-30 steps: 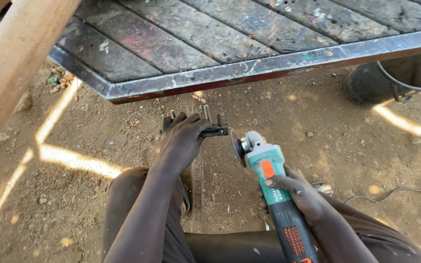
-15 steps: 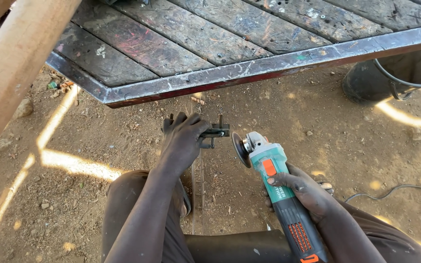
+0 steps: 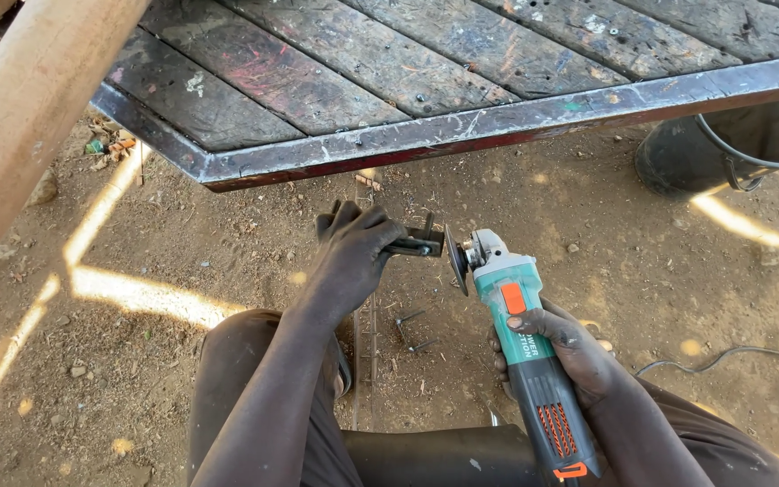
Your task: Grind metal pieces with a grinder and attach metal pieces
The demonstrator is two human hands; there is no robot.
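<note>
Left hand (image 3: 353,248) grips a small, stiff metal piece (image 3: 416,242) by its near end; right hand (image 3: 563,352) wraps the heavy grinder (image 3: 520,334) at mid-body, disc just beside the piece.

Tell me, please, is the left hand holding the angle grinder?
No, the right hand grips the angle grinder; the left hand holds a small metal piece.
</note>
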